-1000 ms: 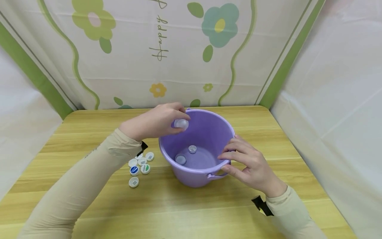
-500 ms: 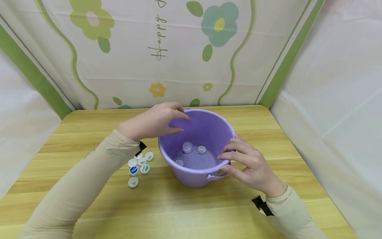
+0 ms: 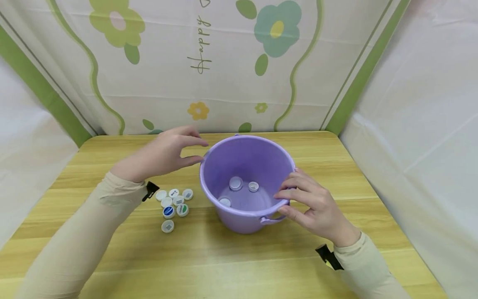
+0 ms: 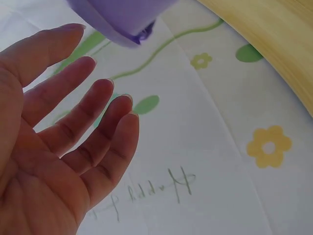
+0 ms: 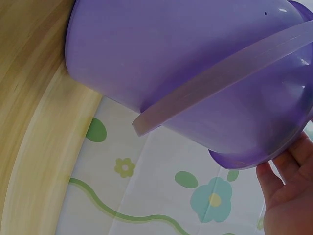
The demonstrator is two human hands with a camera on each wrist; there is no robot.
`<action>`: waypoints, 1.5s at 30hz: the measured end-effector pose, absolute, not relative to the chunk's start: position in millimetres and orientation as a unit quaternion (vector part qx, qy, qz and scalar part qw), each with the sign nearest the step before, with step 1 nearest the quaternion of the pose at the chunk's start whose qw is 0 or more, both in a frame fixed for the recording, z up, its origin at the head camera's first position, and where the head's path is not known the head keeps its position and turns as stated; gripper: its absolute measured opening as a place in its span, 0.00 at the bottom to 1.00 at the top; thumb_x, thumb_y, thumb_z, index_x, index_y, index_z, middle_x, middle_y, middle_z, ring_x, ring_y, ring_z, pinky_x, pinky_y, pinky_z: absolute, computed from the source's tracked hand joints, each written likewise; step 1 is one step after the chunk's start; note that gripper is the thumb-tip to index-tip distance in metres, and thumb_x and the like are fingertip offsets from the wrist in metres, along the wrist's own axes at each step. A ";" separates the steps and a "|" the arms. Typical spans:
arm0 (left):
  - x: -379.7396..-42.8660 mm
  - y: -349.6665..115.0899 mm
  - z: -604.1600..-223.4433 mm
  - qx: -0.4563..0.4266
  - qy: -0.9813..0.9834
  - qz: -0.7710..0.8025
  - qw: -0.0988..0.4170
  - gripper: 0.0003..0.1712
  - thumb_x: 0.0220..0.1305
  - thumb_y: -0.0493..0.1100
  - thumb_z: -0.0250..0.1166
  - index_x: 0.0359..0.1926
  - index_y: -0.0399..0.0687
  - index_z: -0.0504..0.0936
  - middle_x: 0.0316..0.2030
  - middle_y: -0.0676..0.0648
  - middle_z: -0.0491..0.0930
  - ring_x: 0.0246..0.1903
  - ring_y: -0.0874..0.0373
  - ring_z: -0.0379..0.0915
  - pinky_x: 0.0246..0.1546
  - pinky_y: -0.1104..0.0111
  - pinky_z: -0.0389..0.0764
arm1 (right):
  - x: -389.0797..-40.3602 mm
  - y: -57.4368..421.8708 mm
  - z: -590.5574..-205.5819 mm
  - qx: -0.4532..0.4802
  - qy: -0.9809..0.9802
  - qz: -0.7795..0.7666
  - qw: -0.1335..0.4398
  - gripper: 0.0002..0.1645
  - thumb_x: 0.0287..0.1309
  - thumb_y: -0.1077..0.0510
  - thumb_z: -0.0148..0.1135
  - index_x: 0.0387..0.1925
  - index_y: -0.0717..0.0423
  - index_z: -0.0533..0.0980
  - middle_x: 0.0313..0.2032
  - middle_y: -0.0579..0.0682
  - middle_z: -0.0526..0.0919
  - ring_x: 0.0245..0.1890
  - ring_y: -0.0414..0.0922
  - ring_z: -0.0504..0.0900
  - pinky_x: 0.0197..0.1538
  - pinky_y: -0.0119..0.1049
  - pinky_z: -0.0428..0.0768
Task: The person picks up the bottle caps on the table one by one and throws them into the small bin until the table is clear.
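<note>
Purple bucket (image 3: 257,160) holds caps (image 3: 236,183); right fingers (image 3: 298,194) grip its rim (image 3: 239,212), left fingers (image 3: 192,141) spread nearby.

Script word "Happy" (image 3: 201,43) on cloth (image 3: 231,74) beyond the left hand (image 3: 162,153), lettering on blue-faced cap (image 3: 168,212) and green-and-white cap (image 3: 182,210), both nearside of that hand, illegible

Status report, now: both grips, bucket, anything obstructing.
Left grip empty, beside purple bucket. Right grip holds bucket. Three bottle caps inside, eight loose caps on wooden table. Nothing seen blocking bucket's opening.
</note>
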State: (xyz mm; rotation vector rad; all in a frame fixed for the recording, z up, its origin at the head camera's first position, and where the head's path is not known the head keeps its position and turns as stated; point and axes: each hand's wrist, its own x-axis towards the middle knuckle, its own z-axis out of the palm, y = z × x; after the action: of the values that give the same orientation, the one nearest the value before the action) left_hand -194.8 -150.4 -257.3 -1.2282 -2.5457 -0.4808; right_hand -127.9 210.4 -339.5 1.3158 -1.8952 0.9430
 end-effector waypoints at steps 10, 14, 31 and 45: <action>-177.1 -198.3 -292.9 -0.376 -0.909 -0.147 0.103 0.18 0.56 0.38 0.75 0.49 0.41 0.86 0.43 0.44 0.81 0.41 0.49 0.79 0.41 0.56 0.80 | -128.9 210.0 -340.5 0.498 -0.722 0.360 0.318 0.20 0.68 0.45 0.61 0.37 0.59 0.84 0.38 0.56 0.83 0.44 0.54 0.78 0.68 0.54 0.63; -172.9 -215.8 -308.0 -0.340 -0.925 -0.152 0.071 0.17 0.57 0.38 0.74 0.49 0.41 0.86 0.43 0.44 0.81 0.41 0.50 0.78 0.40 0.56 0.80 | -128.7 209.8 -340.6 0.497 -0.723 0.362 0.314 0.20 0.68 0.45 0.61 0.37 0.59 0.84 0.37 0.55 0.82 0.43 0.53 0.78 0.68 0.54 0.62; -185.5 -261.6 -360.7 -0.253 -0.949 -0.175 -0.072 0.22 0.58 0.40 0.73 0.53 0.39 0.84 0.48 0.41 0.81 0.41 0.49 0.77 0.38 0.59 0.79 | -129.5 208.6 -339.6 0.499 -0.722 0.361 0.314 0.20 0.68 0.46 0.61 0.36 0.60 0.84 0.37 0.55 0.82 0.43 0.53 0.78 0.68 0.53 0.63; -197.3 -266.9 -384.1 -0.270 -0.938 -0.190 -0.102 0.20 0.55 0.36 0.73 0.50 0.39 0.85 0.42 0.46 0.81 0.37 0.54 0.77 0.38 0.59 0.79 | -131.6 204.6 -339.0 0.503 -0.722 0.356 0.313 0.20 0.68 0.46 0.61 0.36 0.60 0.84 0.36 0.56 0.82 0.43 0.54 0.78 0.68 0.52 0.63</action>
State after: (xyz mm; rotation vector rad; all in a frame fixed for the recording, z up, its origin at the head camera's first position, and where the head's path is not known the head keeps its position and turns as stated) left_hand -197.3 -266.9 -384.1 -0.9080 -3.1557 -0.6387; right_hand -131.6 204.6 -339.0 1.3266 -1.9051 0.9391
